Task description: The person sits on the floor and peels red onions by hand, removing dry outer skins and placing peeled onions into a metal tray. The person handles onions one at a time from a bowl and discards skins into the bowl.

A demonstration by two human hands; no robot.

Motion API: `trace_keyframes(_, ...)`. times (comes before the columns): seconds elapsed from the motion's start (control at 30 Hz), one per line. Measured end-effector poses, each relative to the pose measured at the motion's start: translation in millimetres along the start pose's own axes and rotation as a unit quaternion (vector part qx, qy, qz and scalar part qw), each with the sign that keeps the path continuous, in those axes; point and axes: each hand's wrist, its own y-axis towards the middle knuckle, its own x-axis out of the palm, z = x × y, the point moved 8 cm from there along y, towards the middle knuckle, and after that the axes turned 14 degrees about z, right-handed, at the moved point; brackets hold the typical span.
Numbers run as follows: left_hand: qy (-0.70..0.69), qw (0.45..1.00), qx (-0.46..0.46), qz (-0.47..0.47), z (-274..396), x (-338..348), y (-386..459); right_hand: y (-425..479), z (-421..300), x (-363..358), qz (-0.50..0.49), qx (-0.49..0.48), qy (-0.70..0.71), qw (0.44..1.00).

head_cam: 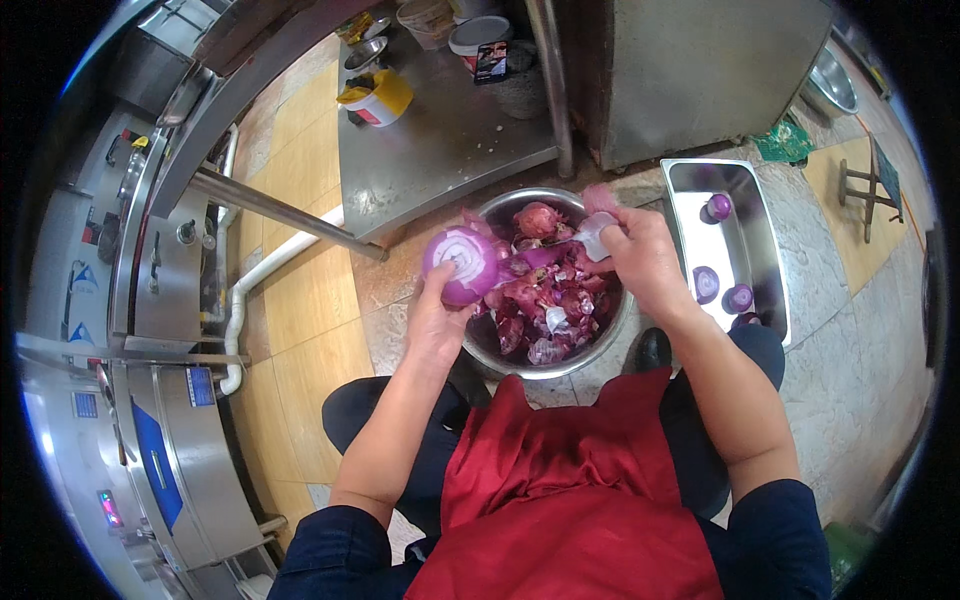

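A large red onion point(463, 264) with its cut, ringed face turned up rests in my left hand point(439, 319), the thumb pressed on the rings. My right hand point(649, 259) pinches a pale strip of onion skin point(594, 234) between thumb and fingers. From that strip a purple length of peel stretches back toward the onion; whether it is still joined cannot be made out. Beneath both hands a round steel bowl point(559, 369) holds red onions and loose skins point(536, 296). To its right, a rectangular steel pan point(750, 225) holds several peeled onions point(718, 207).
A steel shelf point(450, 157) behind the bowl carries tubs, a white container point(379, 101) with a yellow cloth and a propped phone point(491, 62). A table leg point(292, 214) and white pipe point(244, 300) run at left. A small stool point(866, 187) stands far right.
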Motion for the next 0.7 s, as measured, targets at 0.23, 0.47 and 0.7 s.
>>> trace_keyframes(0.23, -0.013, 1.000, -0.008, 0.023, -1.8, -7.3, 10.2, 11.8, -4.3, -17.3, 0.045, -0.025, -0.007, 0.999)
trace_keyframes(0.47, -0.015, 0.996, -0.080, 0.030, -7.5, -14.5, 11.5, -15.6, -13.8, 9.5, -0.031, -0.194, -0.175, 0.965)
trace_keyframes(0.7, 0.034, 0.999, -0.001, -0.009, -15.9, 8.5, -14.4, -61.2, -27.2, 65.8, -0.126, -0.338, -0.193, 0.912)
